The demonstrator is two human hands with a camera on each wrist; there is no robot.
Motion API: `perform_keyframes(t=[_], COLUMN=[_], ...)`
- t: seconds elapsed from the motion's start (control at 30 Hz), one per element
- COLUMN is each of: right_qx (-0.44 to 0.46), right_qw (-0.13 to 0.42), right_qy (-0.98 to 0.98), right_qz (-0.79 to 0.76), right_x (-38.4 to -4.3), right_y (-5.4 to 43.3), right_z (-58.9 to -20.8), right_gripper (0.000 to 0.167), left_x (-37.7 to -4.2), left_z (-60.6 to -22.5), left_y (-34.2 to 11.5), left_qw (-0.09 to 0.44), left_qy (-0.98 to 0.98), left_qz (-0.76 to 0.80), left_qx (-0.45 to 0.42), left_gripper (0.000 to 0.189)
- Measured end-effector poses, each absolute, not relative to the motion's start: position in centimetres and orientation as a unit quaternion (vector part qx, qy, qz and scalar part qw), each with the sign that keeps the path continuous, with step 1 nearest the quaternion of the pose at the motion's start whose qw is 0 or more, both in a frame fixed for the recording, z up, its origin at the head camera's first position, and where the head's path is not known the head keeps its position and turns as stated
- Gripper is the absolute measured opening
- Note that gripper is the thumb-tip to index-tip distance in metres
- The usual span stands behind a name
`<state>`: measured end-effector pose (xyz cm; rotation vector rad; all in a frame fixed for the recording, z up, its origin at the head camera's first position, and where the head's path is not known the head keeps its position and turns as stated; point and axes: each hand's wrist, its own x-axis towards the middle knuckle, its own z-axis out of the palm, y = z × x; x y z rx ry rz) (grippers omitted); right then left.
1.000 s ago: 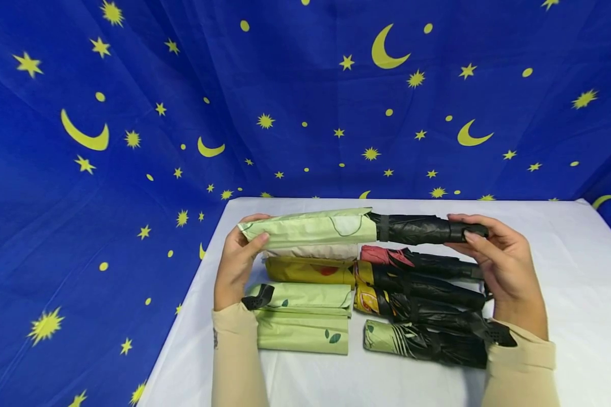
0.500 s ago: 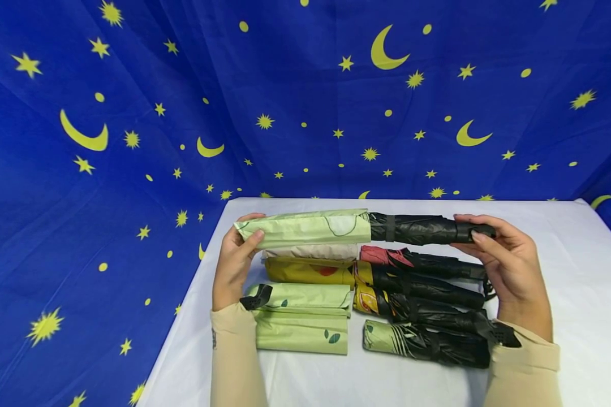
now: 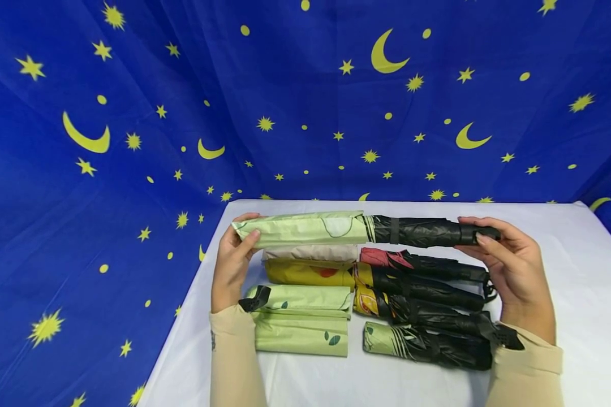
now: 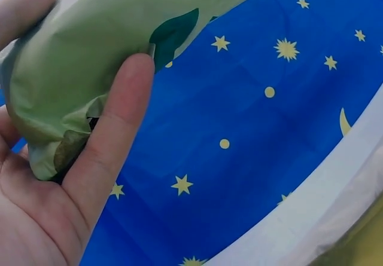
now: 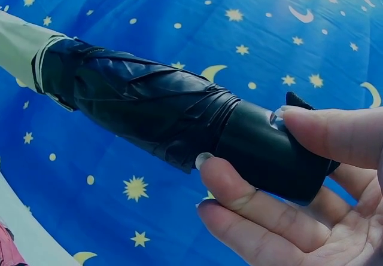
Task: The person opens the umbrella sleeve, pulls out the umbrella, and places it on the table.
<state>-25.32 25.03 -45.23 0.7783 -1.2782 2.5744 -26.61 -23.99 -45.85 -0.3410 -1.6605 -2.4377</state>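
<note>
A folded black umbrella (image 3: 420,232) with a light green sleeve (image 3: 305,229) over its left part is held level above the table. The left hand (image 3: 236,260) grips the sleeve's closed end; in the left wrist view the thumb lies along the green fabric (image 4: 84,69). At the other end, the right hand (image 3: 519,271) pinches the black handle (image 5: 269,152) between thumb and fingers. Striped canopy edge shows at the sleeve's mouth, and the rest of that end is hidden inside it.
Below lie several folded umbrellas on the right, among them a red-tipped one (image 3: 387,258) and a green-tipped one (image 3: 427,345). To their left are a yellow sleeve (image 3: 305,271), a pale sleeve (image 3: 310,252) and green sleeves (image 3: 300,333), on a white-covered table (image 3: 585,282).
The right hand has drawn the umbrella slightly rightward, so more of it shows beyond the sleeve's mouth. The left hand and the sleeve have shifted a little left.
</note>
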Motion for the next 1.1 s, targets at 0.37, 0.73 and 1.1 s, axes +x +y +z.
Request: perform_keyframes(t=[0.37,0.73,1.1], right_qx=[0.254,0.244,0.233], right_qw=[0.084,0.088,0.084], right_qy=[-0.418,-0.421,-0.385], right_qz=[0.868,0.869,0.889], right_x=[-25.0,-25.1,-25.1], right_y=[25.9,26.7,27.9], right_z=[-45.6,-45.9,-46.5], right_gripper=[0.035,0.034,0.035], left_x=[-26.8,-26.8,-27.0], left_z=[-46.4,-46.3,-46.5], left_y=[-24.2,-24.0,-24.7], left_qw=[0.087,0.093,0.104], left_qy=[-0.547,-0.562,-0.560], left_qz=[-0.823,-0.816,-0.819], left_qx=[-0.124,-0.094,-0.073], left_gripper=[0.032,0.030,0.029])
